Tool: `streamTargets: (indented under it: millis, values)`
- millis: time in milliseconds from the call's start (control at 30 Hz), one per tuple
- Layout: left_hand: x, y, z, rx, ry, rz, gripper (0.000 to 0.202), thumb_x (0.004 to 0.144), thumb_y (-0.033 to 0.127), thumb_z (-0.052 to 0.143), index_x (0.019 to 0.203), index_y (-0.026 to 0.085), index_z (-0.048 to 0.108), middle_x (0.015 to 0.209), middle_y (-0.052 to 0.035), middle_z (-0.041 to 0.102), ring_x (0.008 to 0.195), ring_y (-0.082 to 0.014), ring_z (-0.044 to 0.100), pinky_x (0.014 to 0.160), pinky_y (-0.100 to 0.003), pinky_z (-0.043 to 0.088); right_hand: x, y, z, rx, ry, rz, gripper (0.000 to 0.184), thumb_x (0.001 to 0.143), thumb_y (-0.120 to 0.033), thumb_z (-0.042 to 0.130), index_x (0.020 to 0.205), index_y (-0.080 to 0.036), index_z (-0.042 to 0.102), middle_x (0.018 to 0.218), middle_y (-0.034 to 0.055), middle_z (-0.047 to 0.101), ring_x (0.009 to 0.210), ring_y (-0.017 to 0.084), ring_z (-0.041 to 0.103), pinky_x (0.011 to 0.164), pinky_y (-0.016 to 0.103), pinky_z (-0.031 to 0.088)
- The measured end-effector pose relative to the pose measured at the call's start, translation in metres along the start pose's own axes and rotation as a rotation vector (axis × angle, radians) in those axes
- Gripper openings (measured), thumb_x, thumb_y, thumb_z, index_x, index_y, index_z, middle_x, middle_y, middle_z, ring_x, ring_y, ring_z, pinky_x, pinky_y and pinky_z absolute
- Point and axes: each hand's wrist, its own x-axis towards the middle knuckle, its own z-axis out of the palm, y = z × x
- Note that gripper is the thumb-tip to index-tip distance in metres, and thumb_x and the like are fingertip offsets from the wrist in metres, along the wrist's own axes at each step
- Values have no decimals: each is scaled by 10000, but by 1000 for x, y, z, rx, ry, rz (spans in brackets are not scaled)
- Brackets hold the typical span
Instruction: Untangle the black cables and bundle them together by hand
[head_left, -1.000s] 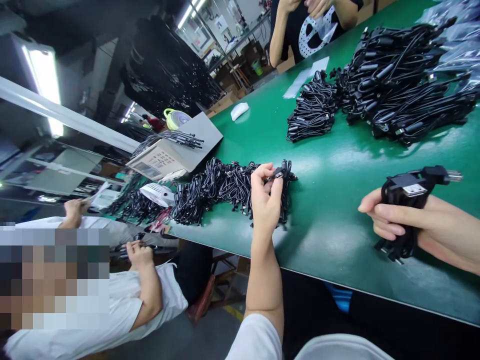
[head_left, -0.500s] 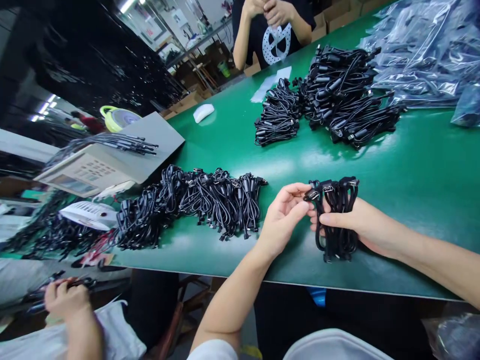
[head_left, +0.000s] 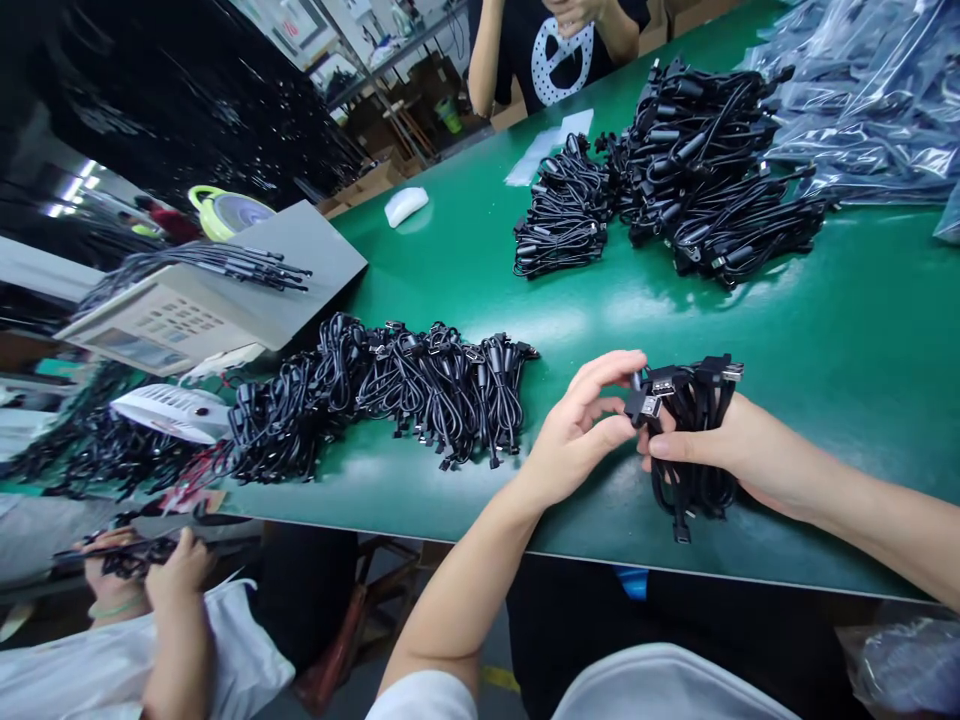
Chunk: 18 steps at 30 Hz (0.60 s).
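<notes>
My right hand (head_left: pixel 724 445) is wrapped round a bundle of black USB cables (head_left: pixel 694 440), held upright over the front of the green table. Its thumb lies across the front of the bundle, and the metal plugs point up and out at the top. At the bundle's left side my left hand (head_left: pixel 581 425) pinches one USB cable by its plug (head_left: pixel 643 400) between thumb and fingers. To the left of this hand lies a row of folded black cable bundles (head_left: pixel 442 390). Some of my right fingers are hidden behind the bundle.
A larger heap of cable bundles (head_left: pixel 690 170) lies farther back, beside clear plastic bags (head_left: pixel 877 110). A grey box-shaped device (head_left: pixel 172 315) and a white device (head_left: pixel 172 412) stand at the left. One person (head_left: pixel 559 50) is across the table; a co-worker's hands (head_left: pixel 176 570) hold cables at lower left.
Both hands and the cable bundle sit slightly farther right in view. The plug at my left fingers has turned to face me more. The view has shifted a little.
</notes>
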Motion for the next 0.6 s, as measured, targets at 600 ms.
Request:
streamTargets:
  millis: [600]
  values:
    - [-1, -6, 2, -169, 196, -95, 259, 887, 414, 685, 1068, 236, 633, 866, -4, 645, 841, -112, 615, 844, -239, 511, -5, -9, 1, -224, 124, -35, 253, 693, -336, 821, 706, -229, 593, 687, 9, 655, 727, 232, 652, 645, 333, 500]
